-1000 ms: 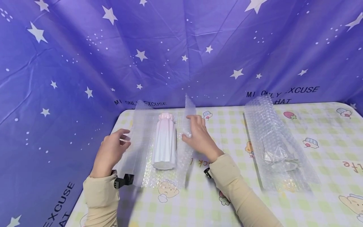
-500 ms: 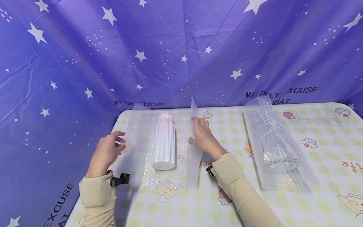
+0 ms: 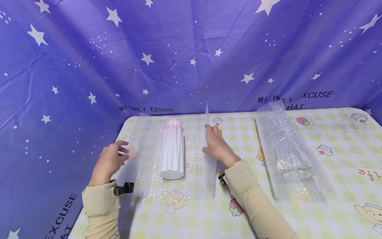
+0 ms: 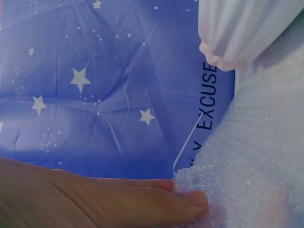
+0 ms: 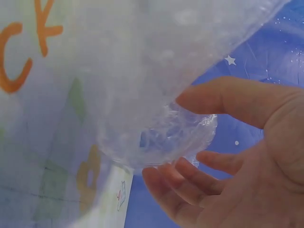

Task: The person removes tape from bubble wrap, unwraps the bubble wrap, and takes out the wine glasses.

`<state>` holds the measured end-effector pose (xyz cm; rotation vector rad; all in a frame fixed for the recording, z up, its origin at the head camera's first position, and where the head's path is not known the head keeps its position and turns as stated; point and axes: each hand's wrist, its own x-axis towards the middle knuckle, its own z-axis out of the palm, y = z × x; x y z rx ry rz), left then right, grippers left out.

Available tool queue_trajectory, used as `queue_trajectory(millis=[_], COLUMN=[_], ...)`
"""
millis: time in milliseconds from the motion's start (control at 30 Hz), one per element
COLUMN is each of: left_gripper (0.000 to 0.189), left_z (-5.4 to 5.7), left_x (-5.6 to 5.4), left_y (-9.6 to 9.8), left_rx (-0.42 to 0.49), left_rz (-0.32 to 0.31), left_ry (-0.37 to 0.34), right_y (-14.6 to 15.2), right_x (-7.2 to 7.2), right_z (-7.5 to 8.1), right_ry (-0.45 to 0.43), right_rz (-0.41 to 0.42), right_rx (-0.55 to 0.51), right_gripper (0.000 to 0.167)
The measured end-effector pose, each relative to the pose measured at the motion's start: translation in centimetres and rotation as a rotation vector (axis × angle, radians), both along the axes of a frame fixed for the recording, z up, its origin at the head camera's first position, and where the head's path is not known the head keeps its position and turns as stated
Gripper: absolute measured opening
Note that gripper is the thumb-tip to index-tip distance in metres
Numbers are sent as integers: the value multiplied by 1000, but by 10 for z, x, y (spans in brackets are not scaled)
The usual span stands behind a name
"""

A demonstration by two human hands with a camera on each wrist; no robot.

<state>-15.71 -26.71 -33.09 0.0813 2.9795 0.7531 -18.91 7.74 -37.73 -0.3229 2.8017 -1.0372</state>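
Observation:
A pink-to-white pleated vase (image 3: pixel 172 151) lies on its side on a sheet of bubble wrap (image 3: pixel 195 182), its pink mouth toward the back. At the sheet's left edge is my left hand (image 3: pixel 108 161); in the left wrist view its thumb (image 4: pixel 194 198) presses the wrap's edge, with a fingertip showing through the film. My right hand (image 3: pixel 220 146) holds the right edge, which stands up from the table. In the right wrist view the thumb (image 5: pixel 204 97) lies on one side of the curved film and the fingers (image 5: pixel 175 185) on the other.
To the right, a clear glass vase (image 3: pixel 293 166) lies in another bubble wrap sheet (image 3: pixel 274 132). Both rest on a table with a green checked cloth (image 3: pixel 238 132). A blue star-printed curtain (image 3: pixel 179 49) rises behind the table and along its left side.
My hands have moved apart, the left one leftward and the right one rightward, spreading the wrap's sides wider and lower. The pink-and-white vase stays in place.

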Motion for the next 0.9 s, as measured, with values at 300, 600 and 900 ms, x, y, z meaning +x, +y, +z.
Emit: queue_trajectory(millis=[300, 600, 900], left_gripper=[49, 49, 51], left_z=[-4, -7, -9], left_x=[-2, -3, -4], left_y=[-5, -7, -10], left_rx=[29, 32, -11], left_rz=[23, 37, 37], left_ry=[-55, -84, -109], right_y=[4, 4, 6], right_x=[-2, -1, 0], right_z=[-1, -1, -1], right_ry=[-31, -33, -45], right_rz=[8, -8, -32], right_rx=[7, 24, 52], right_gripper=[88, 87, 85])
